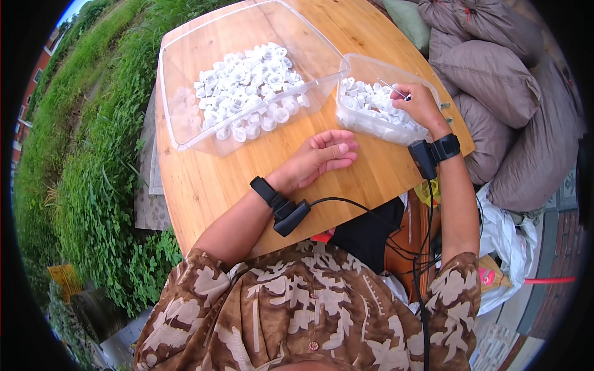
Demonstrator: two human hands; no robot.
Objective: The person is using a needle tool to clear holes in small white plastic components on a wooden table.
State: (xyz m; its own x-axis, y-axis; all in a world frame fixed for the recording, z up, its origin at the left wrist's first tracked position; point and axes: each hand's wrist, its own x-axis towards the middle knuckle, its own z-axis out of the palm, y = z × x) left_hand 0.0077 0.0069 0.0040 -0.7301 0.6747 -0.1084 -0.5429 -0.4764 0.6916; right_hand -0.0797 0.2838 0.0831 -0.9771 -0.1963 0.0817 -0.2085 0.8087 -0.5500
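Observation:
My right hand (419,106) is over the smaller clear plastic box (377,131), its fingers pinched on a thin metal tool (392,88) with a dark part near my fingertips. The tool slants up and left above small white plastic parts (365,94) in that box. Its exact kind is too small to make out. My left hand (323,154) lies on the wooden table, palm turned inward, fingers loosely bent and apart with nothing in them. Ahead of it stands the larger clear plastic box (204,141), with a heap of white round plastic parts (247,86) inside.
Both boxes stand on a light wooden table (204,198) with a curved edge. Stuffed grey-brown sacks (495,80) are piled beyond its right side. Black cables (346,201) run from the wrist straps across my lap. Green plants (93,154) grow on the left.

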